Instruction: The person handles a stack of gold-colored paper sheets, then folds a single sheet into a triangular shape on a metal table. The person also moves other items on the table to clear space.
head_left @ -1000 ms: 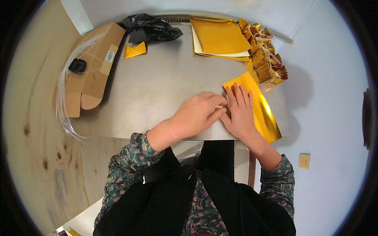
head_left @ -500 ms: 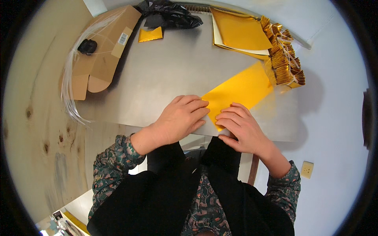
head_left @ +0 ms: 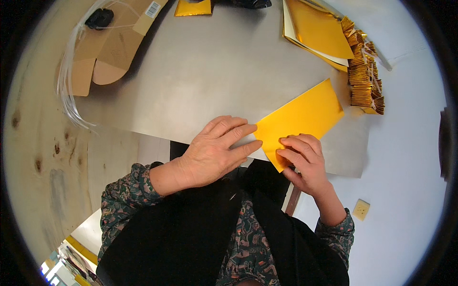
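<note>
A golden-yellow sheet of paper lies slanted on the grey metal tabletop, its near corner reaching over the front edge. My right hand pinches it by that near end, with the fingers curled on top and the thumb below. At the sheet's left edge, my left hand rests with its fingers stretched out, the fingertips touching or just beside the paper. The left thumb is mostly hidden.
A stack of gold sheets lies at the far right, beside bundles of folded gold paper tied with string. A cardboard box with white strands stands left. Farther back are a small gold folded piece and black plastic.
The view has shifted, so things at the back sit higher. The sheet's near end now reaches farther over the table edge, and my right hand's fingers are curled more tightly on it.
</note>
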Demonstrator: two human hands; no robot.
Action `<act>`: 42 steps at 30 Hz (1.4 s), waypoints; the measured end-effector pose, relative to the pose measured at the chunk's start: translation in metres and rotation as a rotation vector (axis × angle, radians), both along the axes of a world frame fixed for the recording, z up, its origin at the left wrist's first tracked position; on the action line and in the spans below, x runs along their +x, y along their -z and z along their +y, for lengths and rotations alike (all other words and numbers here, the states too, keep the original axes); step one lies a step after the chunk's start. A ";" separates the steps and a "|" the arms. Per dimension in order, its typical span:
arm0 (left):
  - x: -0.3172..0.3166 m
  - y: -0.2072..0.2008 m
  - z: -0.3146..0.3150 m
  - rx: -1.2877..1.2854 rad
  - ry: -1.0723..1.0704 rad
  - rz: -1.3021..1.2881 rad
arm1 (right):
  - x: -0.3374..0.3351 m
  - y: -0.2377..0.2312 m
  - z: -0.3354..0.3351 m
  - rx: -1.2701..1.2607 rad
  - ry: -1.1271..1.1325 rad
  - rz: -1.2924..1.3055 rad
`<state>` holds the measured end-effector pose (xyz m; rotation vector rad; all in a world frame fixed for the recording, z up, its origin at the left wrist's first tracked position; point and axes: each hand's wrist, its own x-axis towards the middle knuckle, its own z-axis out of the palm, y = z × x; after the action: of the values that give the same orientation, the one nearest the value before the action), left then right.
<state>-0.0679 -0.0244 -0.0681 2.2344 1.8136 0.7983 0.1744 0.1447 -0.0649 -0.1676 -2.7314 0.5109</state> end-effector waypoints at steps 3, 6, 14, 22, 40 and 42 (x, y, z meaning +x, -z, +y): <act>-0.001 0.001 -0.001 -0.001 -0.013 0.012 | 0.001 0.002 0.000 -0.035 0.035 0.007; 0.000 0.000 0.001 -0.007 -0.028 -0.013 | 0.002 0.001 0.004 -0.073 0.059 0.004; -0.003 -0.007 0.007 -0.043 -0.006 -0.068 | -0.007 -0.003 0.019 -0.230 0.179 0.082; -0.005 -0.009 0.009 -0.057 0.007 -0.089 | -0.017 0.004 0.018 -0.344 0.404 0.114; -0.005 -0.012 0.009 -0.109 -0.031 -0.137 | -0.031 0.004 0.018 -0.401 0.609 0.056; -0.005 -0.012 0.009 -0.109 -0.032 -0.129 | -0.032 0.004 0.017 -0.413 0.622 0.058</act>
<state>-0.0730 -0.0154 -0.0558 2.0431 1.7924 0.8090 0.1424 0.1620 -0.0693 -1.0402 -2.3011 0.8511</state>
